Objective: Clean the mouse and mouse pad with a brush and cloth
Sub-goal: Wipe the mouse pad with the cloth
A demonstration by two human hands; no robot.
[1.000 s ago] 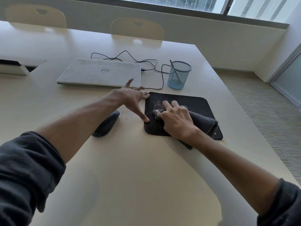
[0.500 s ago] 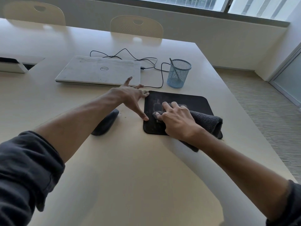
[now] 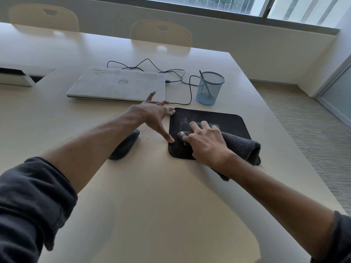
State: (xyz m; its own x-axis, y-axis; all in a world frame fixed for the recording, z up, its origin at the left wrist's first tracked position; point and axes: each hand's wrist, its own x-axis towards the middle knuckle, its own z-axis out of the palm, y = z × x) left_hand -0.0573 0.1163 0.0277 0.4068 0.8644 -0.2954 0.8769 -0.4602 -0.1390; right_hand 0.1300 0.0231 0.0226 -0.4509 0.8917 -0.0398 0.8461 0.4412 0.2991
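Where right hand (image 3: 206,143) presses cloth (image 3: 240,145): dust-streaked black mouse pad (image 3: 228,122)

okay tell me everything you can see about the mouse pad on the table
The mouse pad is a flat black rectangle with rounded corners, seemingly soft and matte, lying flat on the pale table in front of the blue mesh cup. Pale dusty smears mark its left part. The left hand rests spread fingertips on its left edge. The right hand presses a dark grey cloth onto it, covering its near right corner. The mouse lies off it, to the left.
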